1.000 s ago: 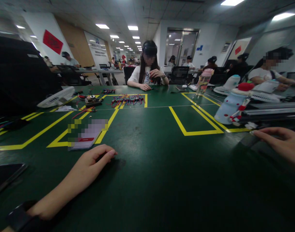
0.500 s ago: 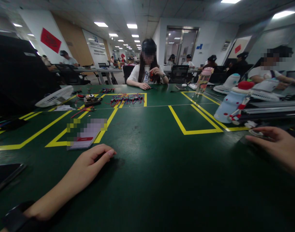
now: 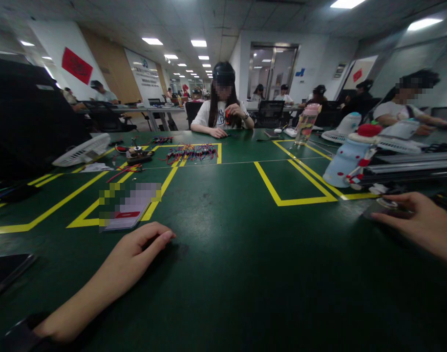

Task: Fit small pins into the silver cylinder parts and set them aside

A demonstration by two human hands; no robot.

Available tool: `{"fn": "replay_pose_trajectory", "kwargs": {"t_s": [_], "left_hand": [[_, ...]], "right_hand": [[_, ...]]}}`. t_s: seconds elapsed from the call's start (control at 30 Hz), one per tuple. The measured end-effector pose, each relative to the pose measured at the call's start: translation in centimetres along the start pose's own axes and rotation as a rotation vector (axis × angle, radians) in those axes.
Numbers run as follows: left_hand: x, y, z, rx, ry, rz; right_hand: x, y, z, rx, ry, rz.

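Observation:
My left hand (image 3: 144,249) rests on the green tabletop with its fingers curled and the thumb against the index finger. Nothing shows between them. Just beyond it lies a phone (image 3: 130,215) with a lit, partly blurred screen. Over at the right, my right hand (image 3: 417,220) has thumb and fingers closed around a small grey, round-topped object (image 3: 387,203) at the table surface. Its kind cannot be made out, and the fingers hide part of it. A blue bottle with a red top (image 3: 344,159) stands behind that hand.
Yellow tape (image 3: 307,201) marks out areas on the table. Tangled wires (image 3: 192,153) and a small device (image 3: 137,154) lie farther back. Metal rails (image 3: 414,168) and a pink-lidded bottle (image 3: 307,126) are at right. A dark phone (image 3: 7,271) lies at left; a person (image 3: 223,110) sits opposite.
The grey object's round top looks slightly lower and more of its body shows as my right hand shifts a little. My left hand stays on the table; the view tilts slightly.

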State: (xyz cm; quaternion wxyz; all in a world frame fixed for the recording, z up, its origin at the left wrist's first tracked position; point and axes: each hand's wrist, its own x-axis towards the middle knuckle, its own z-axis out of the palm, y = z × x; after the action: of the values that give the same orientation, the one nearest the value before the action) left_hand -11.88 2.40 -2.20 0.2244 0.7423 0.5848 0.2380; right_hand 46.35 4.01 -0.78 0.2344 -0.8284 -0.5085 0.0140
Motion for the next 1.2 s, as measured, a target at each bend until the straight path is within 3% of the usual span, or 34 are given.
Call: {"fn": "replay_pose_trajectory", "kwargs": {"t_s": [0.1, 0.2, 0.3, 0.4, 0.53, 0.77, 0.93, 1.0, 1.1, 1.2], "left_hand": [[0.2, 0.0, 0.1, 0.009, 0.0, 0.012], [0.4, 0.2, 0.3, 0.021, 0.001, 0.02], [0.5, 0.2, 0.3, 0.028, -0.001, 0.03], [0.4, 0.1, 0.2, 0.019, 0.007, 0.03], [0.2, -0.2, -0.1, -0.024, 0.017, 0.008], [0.4, 0.1, -0.1, -0.055, 0.015, -0.037], [1.5, 4.2, 0.7, -0.157, -0.098, -0.121], [2.1, 6.8, 1.6, -0.241, -0.148, -0.045], [3.1, 10.3, 3.2, -0.263, -0.154, 0.192], [3.9, 12.2, 4.2, -0.274, -0.176, 0.33]], "right_hand": [[-0.9, -0.8, 0.1, -0.008, 0.07, -0.023], [-3.6, -4.0, 0.7, 0.16, 0.109, -0.195], [-7.6, -9.5, 1.7, 0.413, -0.111, -0.45], [-11.3, -15.2, 3.0, 0.512, -0.383, -0.717], [-14.0, -19.6, 5.1, 0.571, -0.586, -0.86], [-14.6, -19.1, 7.0, 0.636, -0.638, -0.831], [-14.4, -19.2, 7.2, 0.679, -0.704, -0.734], [-14.3, -19.3, 7.2, 0.668, -0.739, -0.713], [-14.1, -19.4, 7.3, 0.662, -0.765, -0.716], [-14.1, -19.5, 7.3, 0.667, -0.766, -0.734]]}}
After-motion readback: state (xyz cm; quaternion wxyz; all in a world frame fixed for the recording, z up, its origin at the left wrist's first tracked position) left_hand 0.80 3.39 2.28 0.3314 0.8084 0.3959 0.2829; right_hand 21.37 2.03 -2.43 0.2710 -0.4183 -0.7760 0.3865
